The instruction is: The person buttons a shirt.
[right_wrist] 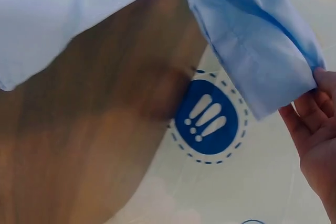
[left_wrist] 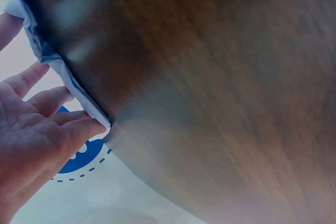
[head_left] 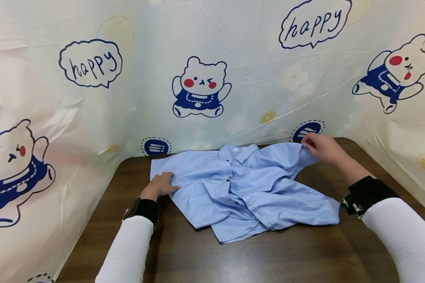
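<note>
A light blue button-up shirt (head_left: pixel 205 173) lies spread and wrinkled on the brown table, its collar (head_left: pixel 238 152) at the far edge. My left hand (head_left: pixel 161 184) rests on the sleeve at the left; in the left wrist view its fingers (left_wrist: pixel 50 100) touch the fabric edge (left_wrist: pixel 79 95) without curling round it. At the far right, my right hand (head_left: pixel 320 148) pinches the end of the other sleeve between thumb and fingers. That sleeve (right_wrist: pixel 257 61) is held raised in the right wrist view. The shirt's lower right part is bunched in folds.
The wood-grain table (head_left: pixel 269 259) has rounded far corners. Behind and beside it hangs a pale curtain (head_left: pixel 241 98) printed with cartoon bears and the word "happy". Black bands (head_left: pixel 370 194) circle both wrists.
</note>
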`<state>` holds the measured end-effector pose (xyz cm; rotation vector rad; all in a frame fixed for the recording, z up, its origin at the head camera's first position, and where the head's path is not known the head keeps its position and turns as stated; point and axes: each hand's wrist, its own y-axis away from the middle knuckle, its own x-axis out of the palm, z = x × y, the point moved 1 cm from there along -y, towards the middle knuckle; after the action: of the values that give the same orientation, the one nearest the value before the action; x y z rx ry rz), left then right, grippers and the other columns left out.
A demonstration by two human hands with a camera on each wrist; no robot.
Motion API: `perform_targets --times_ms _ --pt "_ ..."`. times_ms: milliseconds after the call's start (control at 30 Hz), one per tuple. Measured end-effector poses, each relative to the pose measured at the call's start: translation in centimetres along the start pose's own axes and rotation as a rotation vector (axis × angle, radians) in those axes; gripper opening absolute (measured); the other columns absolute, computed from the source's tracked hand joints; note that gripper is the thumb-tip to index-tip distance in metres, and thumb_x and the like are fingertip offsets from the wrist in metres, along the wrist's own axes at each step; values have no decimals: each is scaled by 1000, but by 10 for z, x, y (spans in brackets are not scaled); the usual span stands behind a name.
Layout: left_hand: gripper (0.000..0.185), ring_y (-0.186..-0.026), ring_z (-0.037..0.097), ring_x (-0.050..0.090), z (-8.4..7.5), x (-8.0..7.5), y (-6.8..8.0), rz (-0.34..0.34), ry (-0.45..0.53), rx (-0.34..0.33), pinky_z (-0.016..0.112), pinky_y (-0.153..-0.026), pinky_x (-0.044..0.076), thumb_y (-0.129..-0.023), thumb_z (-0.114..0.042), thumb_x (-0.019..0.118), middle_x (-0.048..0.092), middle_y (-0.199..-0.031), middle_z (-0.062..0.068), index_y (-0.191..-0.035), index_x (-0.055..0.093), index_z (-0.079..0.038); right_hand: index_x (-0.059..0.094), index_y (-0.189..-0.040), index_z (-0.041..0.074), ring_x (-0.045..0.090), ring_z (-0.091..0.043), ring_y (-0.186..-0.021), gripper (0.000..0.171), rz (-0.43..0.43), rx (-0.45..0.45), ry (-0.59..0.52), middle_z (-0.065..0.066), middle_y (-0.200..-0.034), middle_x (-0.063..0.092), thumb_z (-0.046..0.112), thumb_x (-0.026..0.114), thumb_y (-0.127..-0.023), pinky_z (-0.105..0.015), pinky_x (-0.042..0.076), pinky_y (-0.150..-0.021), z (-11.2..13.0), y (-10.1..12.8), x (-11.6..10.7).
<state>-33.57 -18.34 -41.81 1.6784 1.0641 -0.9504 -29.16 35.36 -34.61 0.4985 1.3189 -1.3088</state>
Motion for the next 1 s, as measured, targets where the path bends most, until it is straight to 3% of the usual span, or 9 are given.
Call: perform_targets --times_ms 167,400,667,833,1000 --pt "68 -126 48 41 0 -3 1 -4 -8 0 60 -102 35 -92 -38 64 40 -141 32 -141 43 5 62 -94 -7 54 -27 -66 4 -41 18 3 -16 -79 63 -3 61 -92 -44 46 -62 7 -7 -9" --pt "69 -126 49 41 2 -4 0 -5 -4 -7 61 -102 35 -92 -38 64 40 -141 32 -141 42 4 66 -95 -9 57 -32 -73 10 28 113 0 -20 -82 64 -1 60 -93 -47 45 -68 -2 -12 -14" --pt "69 -126 47 40 5 -10 -2 -13 -6 -15 61 -103 34 -93 -39 63 38 -143 31 -143 41 3 67 -95 -8 58 -34 -80 13 156 207 6 -20 -85 65 3 62 -92 -52 45 -74 -47 -18 21" --pt "70 -127 48 38 8 -6 1 -4 16 -16 62 -103 33 -93 -38 64 37 -144 31 -143 40 4 66 -98 -9 60 -39 -87 15 180 266 17 -24 -92 66 4 62 -92 -54 45 -80 -53 -16 44" --pt "69 -126 47 38 9 -4 2 -2 20 -17 62 -103 33 -92 -38 64 38 -144 31 -143 40 4 62 -108 -14 56 -47 -98 25 161 264 31 -32 -104 62 6 62 -91 -58 43 -87 -53 -10 46"
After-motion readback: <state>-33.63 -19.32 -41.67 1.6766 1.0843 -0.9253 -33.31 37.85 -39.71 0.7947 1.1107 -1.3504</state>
